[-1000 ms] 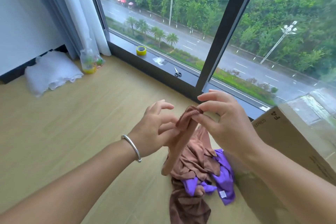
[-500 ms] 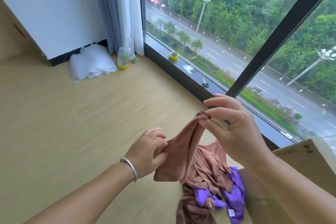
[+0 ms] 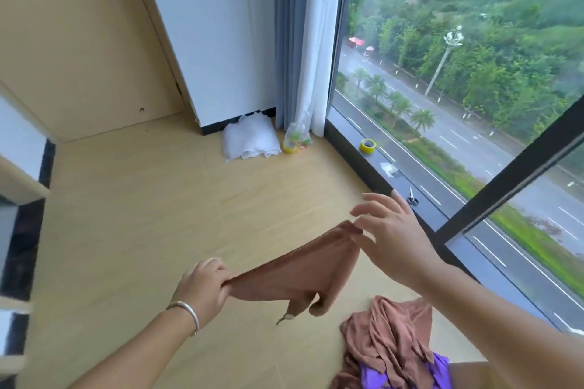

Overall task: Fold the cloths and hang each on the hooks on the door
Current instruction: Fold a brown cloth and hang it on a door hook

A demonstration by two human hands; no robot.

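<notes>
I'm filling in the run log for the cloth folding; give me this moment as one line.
left hand grips brown cloth corner | right hand pinches other corner | cloth stretched in air | pile on floor | hooks not in view

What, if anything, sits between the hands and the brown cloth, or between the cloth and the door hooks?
Nothing between: the left hand grips one end of the brown cloth, and the right hand pinches the other end. The cloth hangs over bare floor. No door hooks are in view, so that path cannot be judged.

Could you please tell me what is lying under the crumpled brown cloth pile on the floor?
A purple cloth shows beneath the crumpled brown cloth pile; how far it reaches under there, and anything else below, is covered.
</notes>
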